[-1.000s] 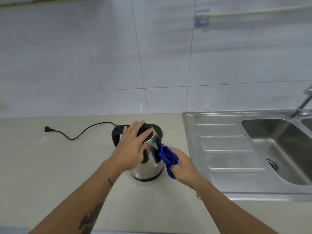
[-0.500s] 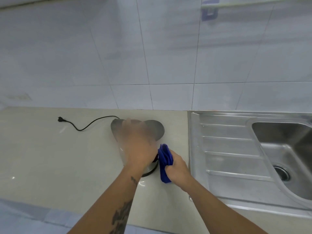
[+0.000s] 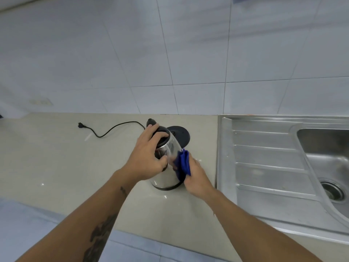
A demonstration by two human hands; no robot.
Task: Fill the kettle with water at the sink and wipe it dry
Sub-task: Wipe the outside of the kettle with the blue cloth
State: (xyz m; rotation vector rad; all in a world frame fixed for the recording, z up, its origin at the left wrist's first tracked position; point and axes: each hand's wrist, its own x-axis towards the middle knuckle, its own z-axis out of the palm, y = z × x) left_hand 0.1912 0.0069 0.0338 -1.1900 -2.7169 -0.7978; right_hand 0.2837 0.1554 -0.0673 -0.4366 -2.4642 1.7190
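Note:
A shiny steel kettle [image 3: 167, 174] with a black lid stands on the beige counter [image 3: 56, 163], tilted a little away from me. My left hand [image 3: 148, 156] lies over its top and upper side, gripping it. My right hand [image 3: 196, 176] presses a folded blue cloth [image 3: 184, 162] against the kettle's right side. The black round kettle base [image 3: 179, 134] sits just behind the kettle.
A black power cord [image 3: 111, 129] with its plug runs left from the base across the counter. The steel sink [image 3: 324, 161] and its ribbed drainboard [image 3: 264, 159] lie to the right. A white tiled wall stands behind. The counter's front edge is near me.
The kettle now stands in front of its base instead of on it. The view has shifted left and down, and the tap has left the view. Both hands stay on the kettle.

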